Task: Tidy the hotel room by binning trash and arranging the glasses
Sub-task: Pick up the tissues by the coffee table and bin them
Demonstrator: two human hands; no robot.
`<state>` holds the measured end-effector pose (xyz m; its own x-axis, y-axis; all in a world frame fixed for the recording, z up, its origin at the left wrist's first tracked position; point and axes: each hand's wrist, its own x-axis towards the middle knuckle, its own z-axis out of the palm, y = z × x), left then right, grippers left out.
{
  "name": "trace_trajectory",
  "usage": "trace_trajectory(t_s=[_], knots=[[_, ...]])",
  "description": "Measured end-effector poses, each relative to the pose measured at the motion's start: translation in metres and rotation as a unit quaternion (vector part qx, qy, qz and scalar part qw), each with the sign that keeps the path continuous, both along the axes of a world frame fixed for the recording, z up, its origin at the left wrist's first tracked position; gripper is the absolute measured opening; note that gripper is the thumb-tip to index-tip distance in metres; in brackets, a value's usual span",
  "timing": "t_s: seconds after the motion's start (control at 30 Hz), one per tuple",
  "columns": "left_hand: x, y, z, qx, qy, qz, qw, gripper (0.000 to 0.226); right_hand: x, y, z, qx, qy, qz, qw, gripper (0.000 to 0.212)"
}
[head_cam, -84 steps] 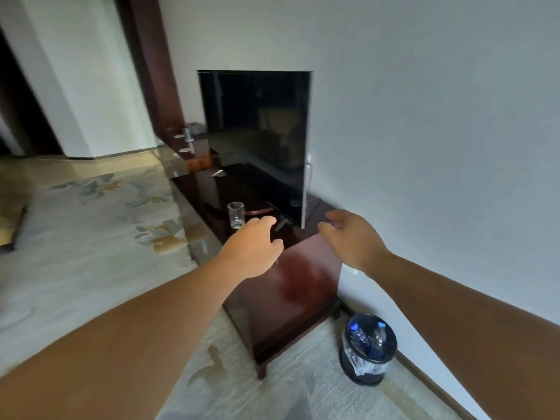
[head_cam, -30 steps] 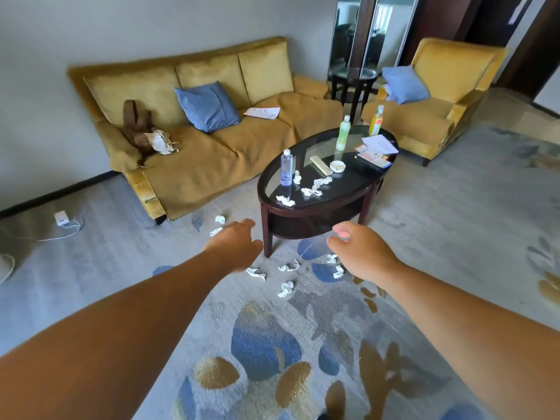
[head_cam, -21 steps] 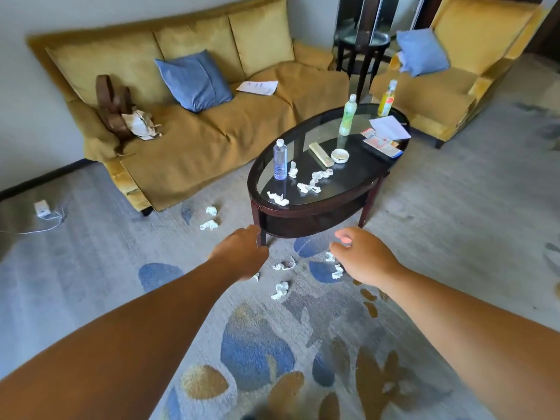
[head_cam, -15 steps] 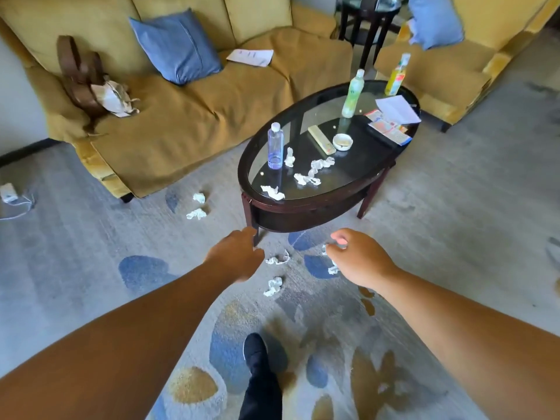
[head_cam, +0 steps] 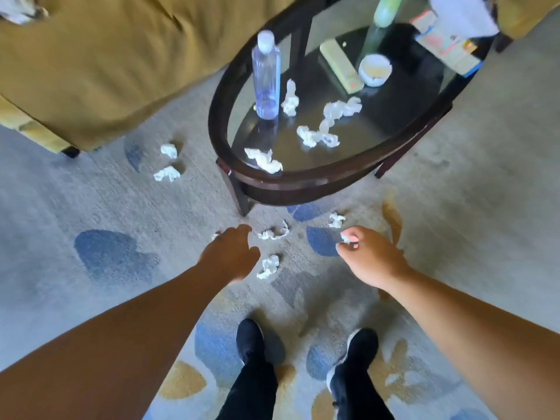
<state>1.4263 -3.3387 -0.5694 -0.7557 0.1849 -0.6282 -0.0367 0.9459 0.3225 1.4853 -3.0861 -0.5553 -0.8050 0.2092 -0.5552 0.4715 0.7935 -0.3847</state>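
White tissue litter is the matter in hand, strewn over the carpet (head_cam: pixel 91 207) and the glass table (head_cam: pixel 221 95).

Left hand (head_cam: pixel 230 256): fingers loosely straight and close together, holding nothing, tips pointing down at the floor. One floor tissue (head_cam: pixel 272 234) lies just beyond those fingertips and to their right. A near tissue (head_cam: pixel 268 266) lies just beside the thumb side. A white scrap shows at the fingertips' left edge, too small to identify.

Right hand (head_cam: pixel 372 257): thumb and forefinger are curled in on a small wad (head_cam: pixel 345 237), apparently pinching it. Whether it is off the carpet cannot be told. A far wad (head_cam: pixel 337 220) sits just past those fingertips.

Assessment: floor pick-up is under way and the task is at an early stage. Table tissues (head_cam: pixel 316 137) lie well beyond both sets of fingers, beside a clear bottle (head_cam: pixel 266 74), and two more pieces (head_cam: pixel 166 173) lie well to the left of the left fingers, near the sofa (head_cam: pixel 106 71). No bin or glasses are in view.

Recommendation: close the pinch firmly on the small wad, then tuck it into the palm so the fingertips are free for the far wad. The left fingers should drop onto the floor tissue and rake it towards the near tissue — one grab for both. Light paper springs open, so squeeze it tight before lifting.
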Motion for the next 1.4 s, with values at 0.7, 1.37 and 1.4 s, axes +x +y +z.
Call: trace_trajectory(t_s=[0.7,1.37,1.4], knots=[[-0.002,0.054,-0.467,-0.100,-0.032,-0.056,0.993,0.065,-0.055,0.103,-0.461,0.027,-0.079,0.036,0.996,0.051],[-0.031,0.077,-0.522,-0.032,0.079,-0.002,0.996,0.026,-0.080,0.118,-0.517,0.095,-0.022,0.039,0.995,0.057],[-0.038,0.078,-0.520,-0.031,0.088,-0.002,0.996,0.028,-0.080,0.120,-0.521,0.111,-0.024,0.032,0.993,0.060]])
